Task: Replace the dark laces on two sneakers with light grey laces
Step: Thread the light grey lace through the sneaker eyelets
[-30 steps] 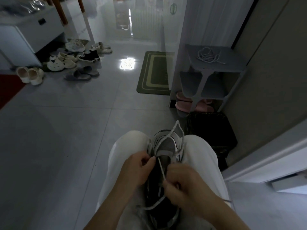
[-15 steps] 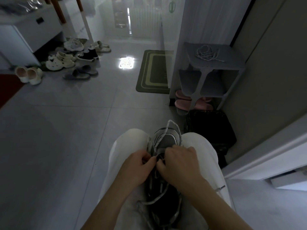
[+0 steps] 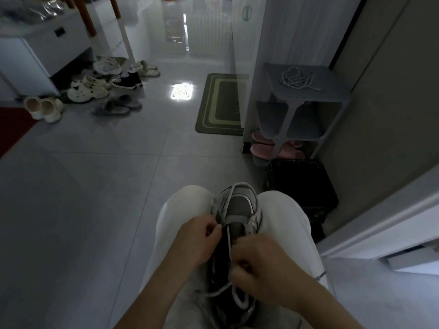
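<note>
A grey and dark sneaker [image 3: 240, 210] lies on my lap between my white-trousered knees, toe pointing away from me. A light grey lace [image 3: 229, 243] loops around the toe and runs taut down the tongue. My left hand [image 3: 198, 238] pinches the shoe's left eyelet edge near the lace. My right hand [image 3: 259, 269] grips the lace lower down and holds it tight toward me. More lace slack [image 3: 238, 298] lies curled over the heel opening. Another light lace [image 3: 297, 79] lies coiled on top of the grey shelf.
A grey shoe rack [image 3: 306, 100] stands at the right by the wall, with pink slippers [image 3: 278, 148] under it and a dark bag [image 3: 299, 184] in front. A green mat [image 3: 221, 103] lies ahead. Several shoes [image 3: 95, 89] are scattered at the far left.
My right hand, which reached up to the eyelets beside my left hand half a second ago, has drawn back toward me, pulling the lace taut along the tongue.
</note>
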{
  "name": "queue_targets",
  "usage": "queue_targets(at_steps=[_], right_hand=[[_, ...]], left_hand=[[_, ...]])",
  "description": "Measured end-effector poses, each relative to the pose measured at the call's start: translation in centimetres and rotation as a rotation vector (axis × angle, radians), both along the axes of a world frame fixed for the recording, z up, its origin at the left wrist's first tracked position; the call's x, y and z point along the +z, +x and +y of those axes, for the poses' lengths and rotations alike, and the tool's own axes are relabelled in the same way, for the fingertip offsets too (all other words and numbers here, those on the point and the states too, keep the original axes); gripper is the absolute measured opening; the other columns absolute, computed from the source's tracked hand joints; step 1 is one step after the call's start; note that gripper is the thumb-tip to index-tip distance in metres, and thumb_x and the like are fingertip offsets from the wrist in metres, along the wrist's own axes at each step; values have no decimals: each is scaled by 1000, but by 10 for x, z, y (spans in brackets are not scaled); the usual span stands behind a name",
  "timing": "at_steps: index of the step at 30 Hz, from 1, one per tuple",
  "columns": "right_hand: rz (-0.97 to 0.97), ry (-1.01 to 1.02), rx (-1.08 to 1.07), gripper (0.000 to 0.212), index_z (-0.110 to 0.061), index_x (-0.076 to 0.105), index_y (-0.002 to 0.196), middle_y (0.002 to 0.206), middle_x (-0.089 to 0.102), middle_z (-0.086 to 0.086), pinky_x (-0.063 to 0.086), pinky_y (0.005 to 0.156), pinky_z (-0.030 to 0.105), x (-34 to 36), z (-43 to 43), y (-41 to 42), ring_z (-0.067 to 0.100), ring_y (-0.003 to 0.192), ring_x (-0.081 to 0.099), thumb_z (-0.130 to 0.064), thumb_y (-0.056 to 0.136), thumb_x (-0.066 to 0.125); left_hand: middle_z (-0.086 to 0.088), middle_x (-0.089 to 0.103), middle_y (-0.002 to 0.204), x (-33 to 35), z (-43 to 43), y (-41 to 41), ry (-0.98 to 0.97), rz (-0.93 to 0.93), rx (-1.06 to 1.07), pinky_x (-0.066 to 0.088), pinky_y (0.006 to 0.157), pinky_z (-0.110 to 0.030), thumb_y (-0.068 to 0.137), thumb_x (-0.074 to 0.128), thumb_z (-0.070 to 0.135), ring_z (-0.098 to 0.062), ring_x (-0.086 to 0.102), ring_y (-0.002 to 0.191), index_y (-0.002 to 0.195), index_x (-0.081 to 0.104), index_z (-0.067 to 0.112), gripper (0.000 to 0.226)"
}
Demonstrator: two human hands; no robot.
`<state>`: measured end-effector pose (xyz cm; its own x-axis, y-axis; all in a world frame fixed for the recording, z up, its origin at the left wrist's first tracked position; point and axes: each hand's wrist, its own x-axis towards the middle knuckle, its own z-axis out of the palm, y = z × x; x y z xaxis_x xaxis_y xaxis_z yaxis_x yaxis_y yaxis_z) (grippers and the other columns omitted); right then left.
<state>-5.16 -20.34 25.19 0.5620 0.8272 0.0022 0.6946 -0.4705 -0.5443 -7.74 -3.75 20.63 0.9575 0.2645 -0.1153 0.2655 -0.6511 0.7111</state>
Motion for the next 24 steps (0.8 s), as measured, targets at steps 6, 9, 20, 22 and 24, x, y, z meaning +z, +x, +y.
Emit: queue_targets(at_steps=[6,9,20,22,24], right_hand=[[-35,12,295,21,-21,53,56,53,49,-3,35,55,27,8,-4,-23,20,50,47,-14,67,69],[-2,80,-4,22,-23,42,58,59,41,-7,33,55,29,4,-19,-8,11,55,40,-35,73,51],[575,561,-480,51,-21,48,47,44,34,-7,27,48,25,24,-22,46,7,42,31,-59,76,65],[691,695,-453,54,-21,46,46,45,32,-8,27,44,20,37,-32,55,5,41,27,-66,63,69],[768,780,-375,52,-22,48,47,47,31,-10,26,42,16,53,-37,62,4,40,25,-67,63,69]], left_hand=[[8,54,60,-5,6,3,-17,-15,-5,39,56,-18,93,54,24,-7,53,59,62,49,24,32],[6,61,63,-8,9,-6,-144,-112,70,53,64,-31,92,55,27,-11,61,63,69,58,24,23],[3,68,71,64,-22,-1,-570,-304,-161,47,54,-18,81,60,31,-5,59,57,82,68,30,8],[1,60,54,76,-14,5,-591,-321,-137,41,47,-22,79,62,35,-7,49,45,75,69,29,10],[5,55,51,92,-10,9,-650,-290,-207,40,48,-26,76,61,48,-11,45,41,80,68,28,22]])
